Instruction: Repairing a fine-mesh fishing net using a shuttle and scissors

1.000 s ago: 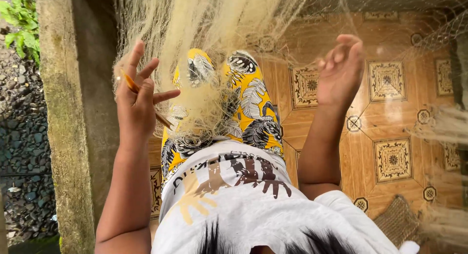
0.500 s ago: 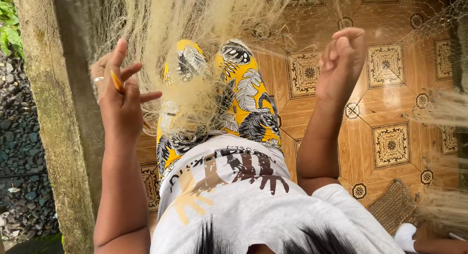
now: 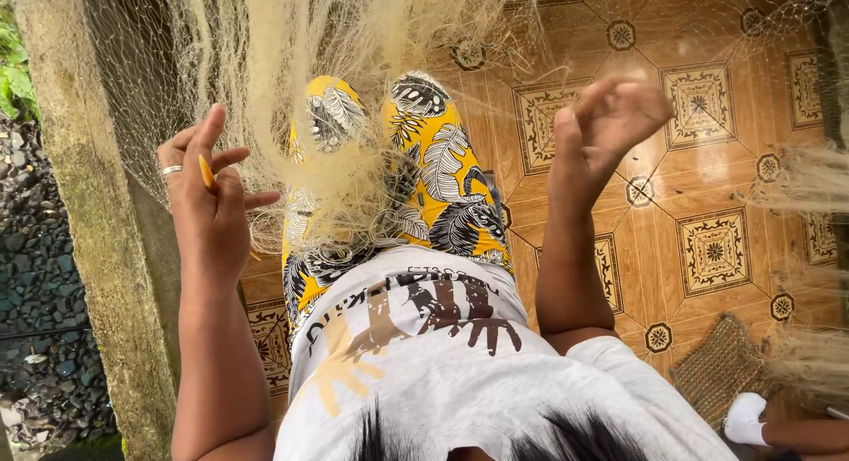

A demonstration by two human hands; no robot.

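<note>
**Hands up in the fishing net, needle in the left**

Far to the left of your left hand runs a mossy concrete post (image 3: 84, 222), with dark stones (image 3: 35, 284) on the ground beyond it. Your left hand (image 3: 208, 205) is raised in front of the post, a ring on one finger, and it pinches a slim orange netting needle (image 3: 206, 173) between thumb and fingers while the other fingers stand spread. So this hand is closed on the needle, not on the mesh; whether its fingertips also catch a strand of net I cannot tell.

Between your two hands hangs the pale fishing net (image 3: 354, 116), a thick bunched fall of fine cream mesh that drops from above and drapes over your knees, which are in yellow leaf-print trousers (image 3: 442, 178). A thinner sheet of the same mesh spreads out behind your left hand and across the post.

Your right hand (image 3: 610, 125) is lifted just right of the bunch, fingers curled inward as if plucking at threads. It is blurred, so I cannot tell whether it grips any mesh or is merely hooked and empty.

Below and right of your right hand lies the patterned brown tile floor (image 3: 707, 249), a small woven mat (image 3: 721, 373), and more net at the right edge (image 3: 809, 355).

As for progress: the net is up and within reach and the needle is in hand, but no finished stretch can be told from an unfinished one, so how much remains cannot be judged here.
</note>
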